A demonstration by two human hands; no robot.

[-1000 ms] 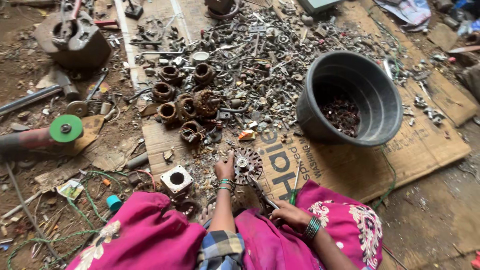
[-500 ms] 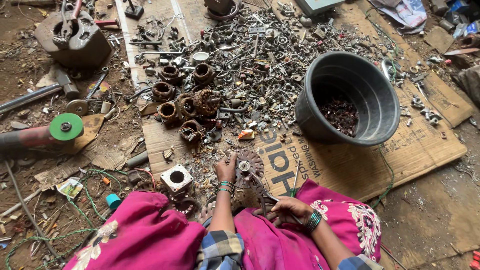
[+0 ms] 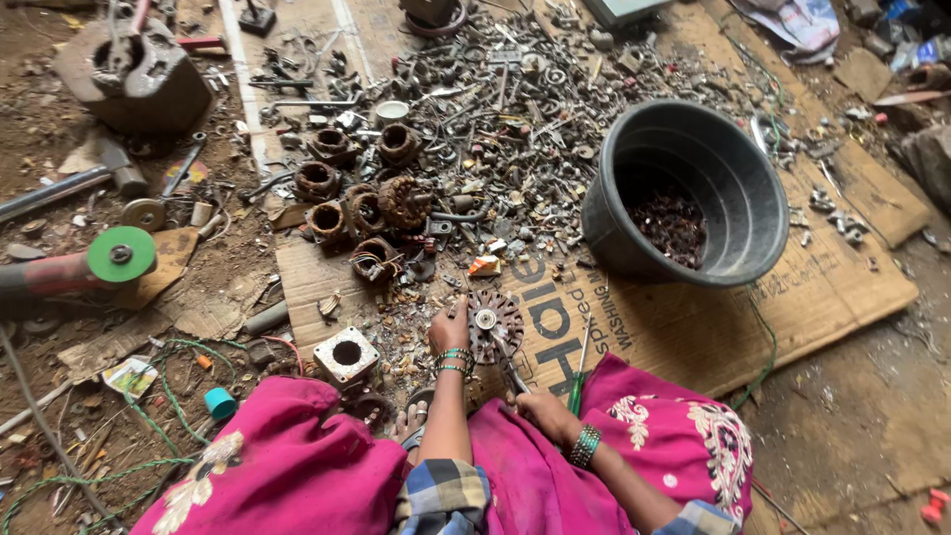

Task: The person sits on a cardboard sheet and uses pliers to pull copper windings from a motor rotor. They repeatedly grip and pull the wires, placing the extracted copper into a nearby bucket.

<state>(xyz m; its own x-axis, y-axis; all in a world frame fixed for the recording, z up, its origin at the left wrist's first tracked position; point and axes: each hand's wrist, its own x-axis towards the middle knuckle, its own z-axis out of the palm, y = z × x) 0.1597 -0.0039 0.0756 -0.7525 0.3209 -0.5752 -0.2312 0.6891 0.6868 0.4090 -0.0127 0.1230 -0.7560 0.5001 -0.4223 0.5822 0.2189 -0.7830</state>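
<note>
Right hand [image 3: 540, 408] drawn nearer the knee, gripping a tool, left hand [image 3: 451, 329] clasping round toothed disc [image 3: 493, 325], black tub [image 3: 693, 193] beyond

Soft, even daylight, no glare. Shadows faint; the deepest lies inside the black bucket [image 3: 684, 193], darker on its left inner wall, so light perhaps arrives from the left. Scrap just left of the bucket is sharp. Far from it, the corners stretch and soften with wide-angle distortion.

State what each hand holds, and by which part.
Left hand grips the round toothed motor core at its left rim. Right hand holds a thin metal tool by its lower end.
</note>
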